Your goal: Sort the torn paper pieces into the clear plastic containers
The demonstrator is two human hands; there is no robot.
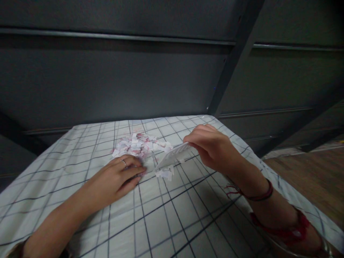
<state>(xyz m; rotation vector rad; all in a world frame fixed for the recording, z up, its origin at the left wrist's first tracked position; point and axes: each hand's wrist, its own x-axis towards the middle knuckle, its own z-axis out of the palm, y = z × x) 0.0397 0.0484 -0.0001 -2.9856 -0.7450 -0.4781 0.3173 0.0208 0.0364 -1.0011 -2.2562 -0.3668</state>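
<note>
Torn white paper scraps (137,145), some with pink-red marks, lie in a loose heap on the checked cloth. My left hand (125,173) rests at the near edge of this heap, its fingers curled in towards the thumb. A small pale bit shows by those fingertips, but what they hold is hard to see. Pinched by one corner in my right hand (211,147) is a thin, pale, see-through sheet (172,156), tilted, with its lower edge down near the cloth. A few loose scraps (165,173) lie just below that edge.
A white cloth with dark grid lines (172,215) covers the table. Dark metal panels (120,82) rise right behind its far edge, with a slanting post (231,61) at the right. Brown floor (301,172) shows beyond the right side.
</note>
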